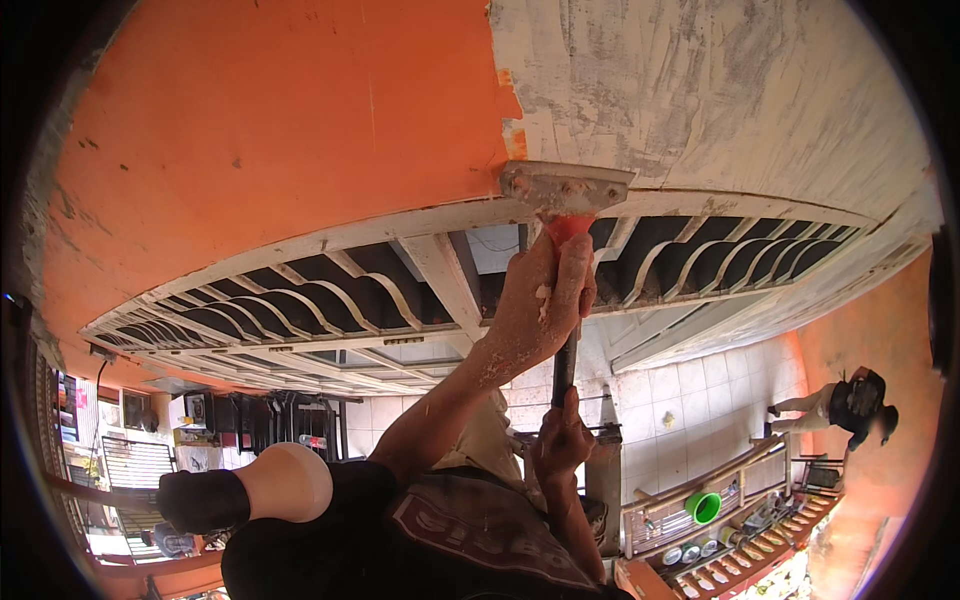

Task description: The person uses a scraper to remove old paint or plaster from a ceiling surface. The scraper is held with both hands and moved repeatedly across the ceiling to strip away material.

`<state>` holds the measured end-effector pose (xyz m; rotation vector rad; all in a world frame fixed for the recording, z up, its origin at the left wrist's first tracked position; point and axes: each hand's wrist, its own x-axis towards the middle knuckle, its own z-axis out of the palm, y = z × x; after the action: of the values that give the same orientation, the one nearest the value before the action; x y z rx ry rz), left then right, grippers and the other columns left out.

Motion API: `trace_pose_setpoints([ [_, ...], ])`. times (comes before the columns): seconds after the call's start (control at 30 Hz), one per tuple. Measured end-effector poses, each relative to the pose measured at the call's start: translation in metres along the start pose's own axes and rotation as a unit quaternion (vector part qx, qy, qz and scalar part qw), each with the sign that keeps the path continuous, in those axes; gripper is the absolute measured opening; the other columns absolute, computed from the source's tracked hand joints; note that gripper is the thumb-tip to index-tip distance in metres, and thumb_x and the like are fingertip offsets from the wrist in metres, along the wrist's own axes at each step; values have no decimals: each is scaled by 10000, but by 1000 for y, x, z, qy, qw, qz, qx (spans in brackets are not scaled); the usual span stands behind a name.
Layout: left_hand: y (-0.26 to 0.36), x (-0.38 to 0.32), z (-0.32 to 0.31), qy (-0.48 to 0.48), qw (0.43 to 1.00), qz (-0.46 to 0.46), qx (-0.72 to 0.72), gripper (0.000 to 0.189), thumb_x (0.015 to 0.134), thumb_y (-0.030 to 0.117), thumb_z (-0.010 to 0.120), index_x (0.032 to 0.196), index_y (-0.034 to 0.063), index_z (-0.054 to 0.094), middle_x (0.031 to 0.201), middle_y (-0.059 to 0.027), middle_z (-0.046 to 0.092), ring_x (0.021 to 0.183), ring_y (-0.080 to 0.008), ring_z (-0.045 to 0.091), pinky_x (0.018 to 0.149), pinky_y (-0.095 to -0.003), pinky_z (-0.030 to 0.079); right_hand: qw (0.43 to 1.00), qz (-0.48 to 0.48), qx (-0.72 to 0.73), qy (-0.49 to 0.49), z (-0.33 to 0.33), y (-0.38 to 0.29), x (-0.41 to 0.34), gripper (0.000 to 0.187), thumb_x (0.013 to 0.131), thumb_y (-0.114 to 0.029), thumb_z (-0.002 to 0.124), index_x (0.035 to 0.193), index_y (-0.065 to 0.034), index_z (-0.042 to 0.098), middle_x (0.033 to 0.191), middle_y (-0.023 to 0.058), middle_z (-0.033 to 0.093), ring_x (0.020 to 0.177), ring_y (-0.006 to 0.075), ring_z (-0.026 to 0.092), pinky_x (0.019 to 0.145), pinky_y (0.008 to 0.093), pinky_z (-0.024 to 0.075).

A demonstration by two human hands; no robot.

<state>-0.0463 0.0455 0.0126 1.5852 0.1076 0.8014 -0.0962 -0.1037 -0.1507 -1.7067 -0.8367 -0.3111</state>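
My left hand (544,296) wraps the neck of a long-handled scraper just below its red collar (568,226), and pale dust and flakes cling to the hand and forearm. Lower down, my right hand (564,442) grips the black handle (565,367). The wide metal blade (566,186), with screws along it, lies at the lower edge of the wall. Orange paint (300,105) covers the wall to the left of a ragged line. Right of that line is a whitish, grey-streaked surface (690,90). Below the blade runs a white frame with wavy grilles (360,281).
A light bulb (289,481) in a black socket hangs close at left. At right, a person (844,405) stands on the tiled floor (675,420). A green bucket (703,508) sits on a slatted bench near several cans. Black chairs (281,420) are stacked behind.
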Motion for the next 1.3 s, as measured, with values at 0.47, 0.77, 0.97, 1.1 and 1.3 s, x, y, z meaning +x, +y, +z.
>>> trace_pose_setpoints([
  [0.47, 15, 11, 0, 12, 999, 28, 19, 396, 1072, 382, 401, 927, 21, 480, 560, -11, 501, 436, -92, 527, 398, -249, 398, 999, -30, -7, 10, -5, -11, 17, 735, 825, 112, 578, 1505, -104, 399, 695, 117, 588, 505, 236, 556, 476, 320, 453],
  [0.77, 23, 15, 4, 22, 999, -3, -23, 351, 1074, 355, 410, 984, 23, 479, 581, 2, 461, 435, -73, 489, 388, -251, 374, 999, -38, 2, 13, -11, -14, 32, 693, 820, 100, 576, 1474, -85, 445, 716, 146, 603, 507, 238, 562, 474, 309, 453],
  [0.97, 21, 21, 2, 21, 998, 34, -41, 360, 1072, 347, 418, 937, 20, 486, 578, -6, 462, 441, -82, 508, 391, -251, 379, 1000, -20, -5, 7, -17, -11, 33, 724, 807, 123, 589, 1477, -112, 446, 732, 145, 618, 517, 234, 564, 487, 310, 465],
  [1.1, 9, 17, 4, 34, 998, 34, -33, 348, 1071, 334, 420, 926, 25, 482, 558, -12, 484, 439, -97, 517, 395, -252, 386, 1000, -1, 24, -13, -16, 1, 24, 708, 820, 117, 593, 1476, -109, 450, 724, 130, 616, 533, 228, 559, 509, 307, 474],
  [1.3, -39, -20, 3, -20, 1000, -3, 10, 349, 1088, 319, 332, 935, 31, 453, 605, -42, 477, 450, -99, 485, 371, -249, 408, 999, 32, 20, -6, -3, 24, -32, 633, 849, 95, 582, 1451, -57, 461, 745, 152, 631, 515, 200, 565, 511, 303, 482],
])
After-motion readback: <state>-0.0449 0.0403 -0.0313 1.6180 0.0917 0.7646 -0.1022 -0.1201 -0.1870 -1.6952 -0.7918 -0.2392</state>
